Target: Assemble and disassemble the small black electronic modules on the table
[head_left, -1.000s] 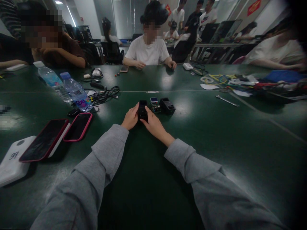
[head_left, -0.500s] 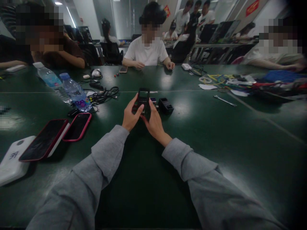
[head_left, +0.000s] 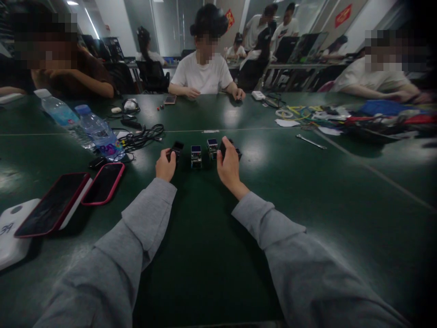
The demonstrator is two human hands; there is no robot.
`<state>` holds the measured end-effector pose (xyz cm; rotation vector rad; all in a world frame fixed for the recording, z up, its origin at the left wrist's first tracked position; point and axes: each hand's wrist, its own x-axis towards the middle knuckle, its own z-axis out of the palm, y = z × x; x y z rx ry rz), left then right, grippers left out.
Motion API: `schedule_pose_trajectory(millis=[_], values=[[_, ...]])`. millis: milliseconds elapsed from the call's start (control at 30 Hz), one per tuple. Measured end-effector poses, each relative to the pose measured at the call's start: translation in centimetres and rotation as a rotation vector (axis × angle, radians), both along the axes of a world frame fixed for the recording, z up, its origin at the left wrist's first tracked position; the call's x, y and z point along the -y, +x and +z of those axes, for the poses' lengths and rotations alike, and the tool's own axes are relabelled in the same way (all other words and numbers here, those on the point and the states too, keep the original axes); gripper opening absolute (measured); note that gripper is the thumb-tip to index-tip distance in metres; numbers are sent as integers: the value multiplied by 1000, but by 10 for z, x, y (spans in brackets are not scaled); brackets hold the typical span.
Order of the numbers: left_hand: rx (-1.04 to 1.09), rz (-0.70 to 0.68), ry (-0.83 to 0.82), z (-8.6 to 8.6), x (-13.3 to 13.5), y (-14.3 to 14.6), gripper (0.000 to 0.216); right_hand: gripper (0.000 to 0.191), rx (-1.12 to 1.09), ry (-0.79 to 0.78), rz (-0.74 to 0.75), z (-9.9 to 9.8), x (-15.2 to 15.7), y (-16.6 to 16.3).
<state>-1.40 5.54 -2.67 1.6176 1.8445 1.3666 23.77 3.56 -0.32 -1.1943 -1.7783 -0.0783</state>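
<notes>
We counted four small parts in a row on the green table [head_left: 324, 191], just ahead of our hands: two black shells and two circuit modules. Our left hand [head_left: 165, 166] held the black cover [head_left: 176, 146] pinched at the fingertips, tilted, at the left end of the row. Our right hand [head_left: 229, 167] was curled over the black housing [head_left: 237, 151] at the right end, fingers closed on it. Between them stood the left module [head_left: 195, 155] and the right module [head_left: 212, 147], each a stubby block with a bluish, glossy top, near each other but apart. To the left we counted two water bottles [head_left: 99, 134], two phones [head_left: 103, 183] in red cases and one white box [head_left: 8, 232]. One wrench [head_left: 310, 141] lay well off to the right.
</notes>
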Motion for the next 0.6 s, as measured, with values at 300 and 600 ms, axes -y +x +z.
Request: schedule_pose_trajectory(millis=[300, 600], values=[[-155, -149, 98, 3, 13, 7, 46, 41, 232, -110, 51, -11, -11, 17], [-390, -359, 200, 12, 36, -9, 38, 30, 254, -138, 93, -4, -1, 11]])
